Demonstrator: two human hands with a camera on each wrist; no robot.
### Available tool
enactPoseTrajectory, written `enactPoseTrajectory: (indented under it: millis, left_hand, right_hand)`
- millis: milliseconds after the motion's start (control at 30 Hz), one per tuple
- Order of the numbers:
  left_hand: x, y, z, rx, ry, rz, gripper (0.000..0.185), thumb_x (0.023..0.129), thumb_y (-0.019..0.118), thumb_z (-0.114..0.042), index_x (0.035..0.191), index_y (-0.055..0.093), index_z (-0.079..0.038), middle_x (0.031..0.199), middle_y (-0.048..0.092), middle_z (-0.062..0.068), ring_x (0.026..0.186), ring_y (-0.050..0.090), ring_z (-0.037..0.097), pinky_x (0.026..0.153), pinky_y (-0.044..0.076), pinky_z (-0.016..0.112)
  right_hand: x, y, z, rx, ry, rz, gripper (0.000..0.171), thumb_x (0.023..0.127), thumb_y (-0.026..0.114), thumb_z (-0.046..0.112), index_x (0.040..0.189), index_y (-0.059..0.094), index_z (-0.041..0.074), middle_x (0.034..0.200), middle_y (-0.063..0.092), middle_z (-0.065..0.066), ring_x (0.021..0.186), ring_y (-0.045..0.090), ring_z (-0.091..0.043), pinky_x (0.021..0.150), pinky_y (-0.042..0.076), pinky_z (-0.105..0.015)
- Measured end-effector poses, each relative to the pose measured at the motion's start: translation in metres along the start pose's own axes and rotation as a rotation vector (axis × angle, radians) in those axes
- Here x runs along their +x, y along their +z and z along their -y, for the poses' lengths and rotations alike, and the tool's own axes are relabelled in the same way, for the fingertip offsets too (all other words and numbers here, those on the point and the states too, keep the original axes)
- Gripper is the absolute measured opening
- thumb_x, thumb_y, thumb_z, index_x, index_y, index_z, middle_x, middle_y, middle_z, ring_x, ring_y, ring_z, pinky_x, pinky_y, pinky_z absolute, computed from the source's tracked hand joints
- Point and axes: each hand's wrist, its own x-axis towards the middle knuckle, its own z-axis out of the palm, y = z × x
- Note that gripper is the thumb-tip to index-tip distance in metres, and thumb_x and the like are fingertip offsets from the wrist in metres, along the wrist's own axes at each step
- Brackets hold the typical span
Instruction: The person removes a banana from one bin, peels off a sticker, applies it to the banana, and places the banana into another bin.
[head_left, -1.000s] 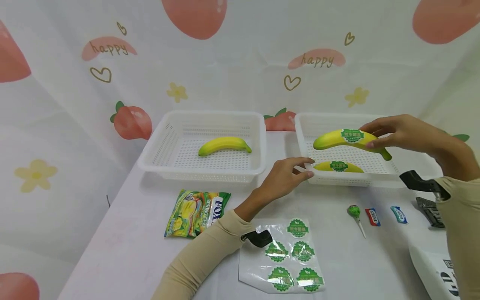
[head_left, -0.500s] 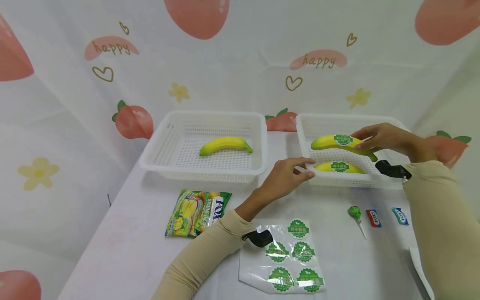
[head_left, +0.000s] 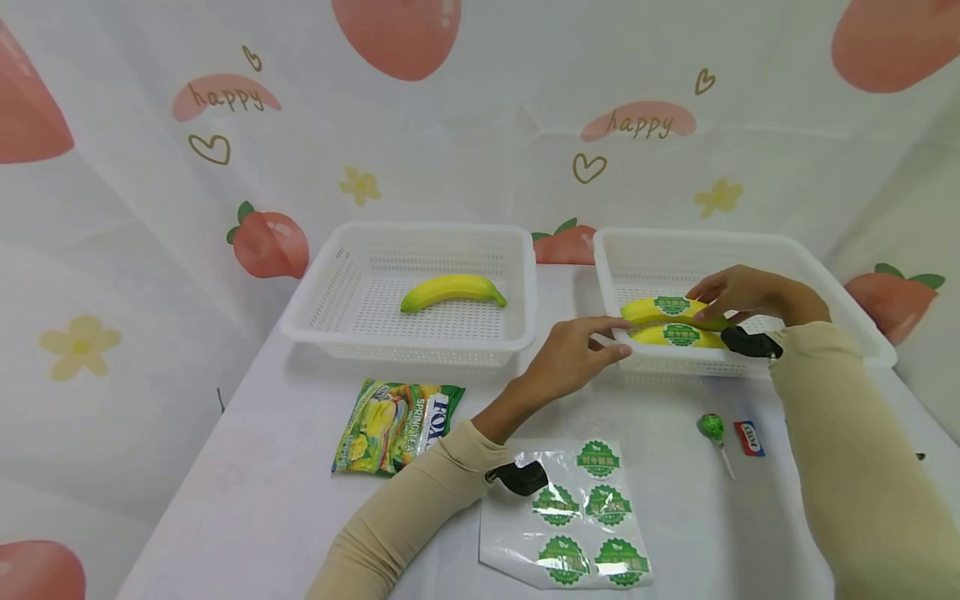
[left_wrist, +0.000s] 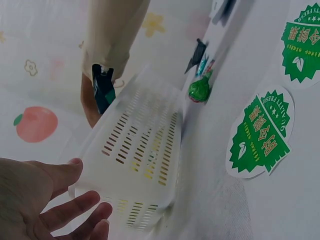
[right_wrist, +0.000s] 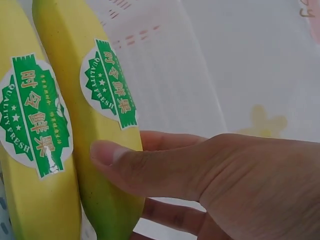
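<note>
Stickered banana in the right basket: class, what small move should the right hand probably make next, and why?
Probably let go and draw back. The right hand grips the stickered banana, now low inside the right basket and lying against the other stickered banana. The left hand hovers open at the basket's near corner.

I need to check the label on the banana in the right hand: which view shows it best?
The right wrist view: the label fills the frame, print readable, on the banana the right hand holds. The head view shows it small; the left wrist view shows none of it.
</note>
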Motion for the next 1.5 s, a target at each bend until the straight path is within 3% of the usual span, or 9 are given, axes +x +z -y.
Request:
enactPoseTrajectory:
  millis: [400,567,833,1067,1200,1367,1500]
  left_hand:
    - [-0.001,0.0,-0.003,0.015,-0.018,-0.001,0.04,0.102,0.074,-0.025,0.141,0.07,-0.018,0.125,0.074,0.002,0.096,0.072,0.01,0.074,0.055,0.017]
    - [-0.002,0.0,-0.003,0.016,-0.02,-0.006,0.039,0.101,0.075,-0.026,0.14,0.071,-0.019,0.123,0.074,0.002,0.095,0.072,0.01,0.073,0.054,0.017]
    - [-0.002,0.0,-0.003,0.022,-0.015,-0.005,0.039,0.102,0.074,-0.027,0.14,0.07,-0.019,0.122,0.074,0.002,0.095,0.072,0.01,0.075,0.055,0.017]
    - [-0.003,0.0,-0.003,0.029,-0.015,-0.006,0.039,0.102,0.074,-0.027,0.141,0.07,-0.019,0.122,0.074,0.002,0.094,0.071,0.008,0.075,0.055,0.017]
    - [-0.003,0.0,-0.001,0.029,-0.016,-0.009,0.04,0.102,0.074,-0.027,0.141,0.07,-0.02,0.122,0.074,0.002,0.094,0.071,0.008,0.074,0.054,0.017]
    - [-0.002,0.001,0.0,0.025,-0.006,-0.01,0.04,0.102,0.074,-0.027,0.141,0.07,-0.019,0.123,0.074,0.002,0.093,0.07,0.007,0.073,0.054,0.017]
    - [-0.002,0.002,0.001,0.022,0.003,-0.01,0.04,0.102,0.074,-0.027,0.141,0.069,-0.017,0.124,0.074,0.004,0.092,0.07,0.007,0.073,0.054,0.016]
  right_hand:
    - [0.004,0.002,-0.001,0.012,0.055,0.092,0.07,0.102,0.071,0.019,0.156,0.036,-0.009,0.16,0.031,-0.043,0.143,0.039,-0.059,0.112,0.042,-0.069]
    - [0.0,0.002,-0.002,0.01,0.01,0.084,0.071,0.106,0.064,0.022,0.159,0.029,-0.011,0.161,0.03,-0.042,0.144,0.04,-0.059,0.11,0.046,-0.065]
    - [-0.024,0.012,0.013,-0.103,-0.154,-0.074,0.06,0.107,0.062,0.024,0.153,0.043,-0.009,0.15,0.049,-0.04,0.133,0.054,-0.057,0.098,0.056,-0.061]
    - [-0.054,0.043,0.025,-0.17,-0.259,-0.258,0.053,0.105,0.064,0.031,0.146,0.057,-0.001,0.139,0.064,-0.03,0.127,0.06,-0.053,0.098,0.052,-0.07]
    - [-0.068,0.064,0.027,-0.176,-0.289,-0.355,0.05,0.106,0.064,0.035,0.143,0.063,0.002,0.133,0.07,-0.025,0.125,0.062,-0.048,0.098,0.051,-0.07]
    - [-0.083,0.092,0.023,-0.138,-0.302,-0.418,0.048,0.107,0.063,0.038,0.141,0.066,0.004,0.136,0.066,-0.028,0.119,0.064,-0.052,0.091,0.056,-0.066]
    - [-0.088,0.11,0.02,-0.134,-0.274,-0.457,0.051,0.107,0.061,0.043,0.141,0.067,0.005,0.145,0.057,-0.034,0.119,0.058,-0.057,0.087,0.054,-0.071]
